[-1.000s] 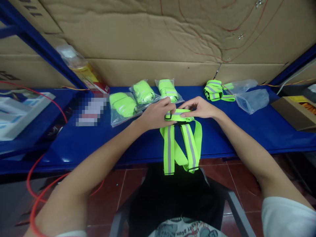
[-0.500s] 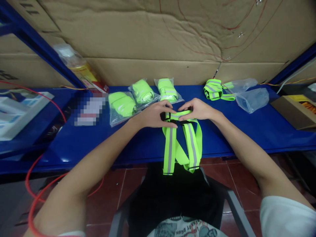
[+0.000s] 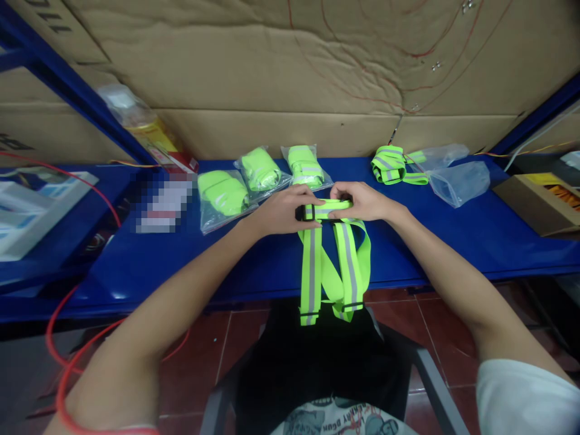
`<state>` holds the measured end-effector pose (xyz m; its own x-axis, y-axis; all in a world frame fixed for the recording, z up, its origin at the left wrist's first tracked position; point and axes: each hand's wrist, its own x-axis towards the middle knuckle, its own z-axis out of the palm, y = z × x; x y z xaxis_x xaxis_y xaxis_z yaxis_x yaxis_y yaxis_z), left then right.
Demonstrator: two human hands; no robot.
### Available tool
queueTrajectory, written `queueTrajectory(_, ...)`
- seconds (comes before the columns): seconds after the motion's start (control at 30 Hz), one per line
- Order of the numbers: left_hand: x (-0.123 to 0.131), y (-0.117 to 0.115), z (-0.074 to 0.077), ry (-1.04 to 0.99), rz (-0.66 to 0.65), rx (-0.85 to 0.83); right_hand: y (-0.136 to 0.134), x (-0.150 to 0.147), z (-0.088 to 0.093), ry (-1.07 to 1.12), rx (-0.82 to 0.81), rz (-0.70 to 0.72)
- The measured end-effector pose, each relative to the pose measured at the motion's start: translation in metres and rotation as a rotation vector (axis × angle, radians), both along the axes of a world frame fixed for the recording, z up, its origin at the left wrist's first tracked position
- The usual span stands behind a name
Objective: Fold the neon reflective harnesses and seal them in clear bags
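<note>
A neon green strap harness (image 3: 312, 266) with grey reflective stripes and black buckles lies at the table's front, its lower loops hanging over the edge. My left hand (image 3: 290, 210) is closed on the left end of its folded top band, beside a black buckle. The band's right end is pinched by my right hand (image 3: 362, 201). Behind my hands lie three clear bags with folded green straps: a left one (image 3: 223, 193), a middle one (image 3: 261, 169) and a right one (image 3: 305, 166).
A loose green strap bundle (image 3: 388, 164) and clear plastic bags (image 3: 460, 181) lie at the back right. An open cardboard box (image 3: 534, 202) stands far right. At the back left is a bottle (image 3: 145, 124), with a white tray (image 3: 49, 211) further left.
The top band now lies flatter and shows more of its width between my hands. My right fingers have shifted slightly, and the lower strap ends hang a little differently.
</note>
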<state>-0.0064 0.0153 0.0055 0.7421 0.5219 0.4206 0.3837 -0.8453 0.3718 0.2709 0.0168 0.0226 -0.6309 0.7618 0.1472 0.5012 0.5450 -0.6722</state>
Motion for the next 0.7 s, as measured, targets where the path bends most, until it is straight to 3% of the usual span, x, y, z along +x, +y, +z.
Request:
queueTrajectory(0.1,-0.003,0.001,0.003,-0.009,-0.019,-0.035,-0.001,-0.002,-0.001,0.024,-0.004,0.029)
queueTrajectory(0.33,0.0,-0.003,0.005,-0.162,0.098,-0.105,-0.003,-0.003,0.0,0.138,0.14,0.029)
queueTrajectory(0.53,0.002,0.002,-0.001,-0.365,0.011,-0.453,-0.002,-0.007,-0.006,0.187,0.334,0.024)
queueTrajectory(0.6,0.0,0.006,-0.003,-0.393,0.015,-0.428,0.0,-0.006,-0.009,0.208,0.357,0.031)
queueTrajectory(0.7,-0.001,0.009,-0.005,-0.373,0.06,-0.208,0.001,-0.004,-0.01,0.204,0.372,0.031)
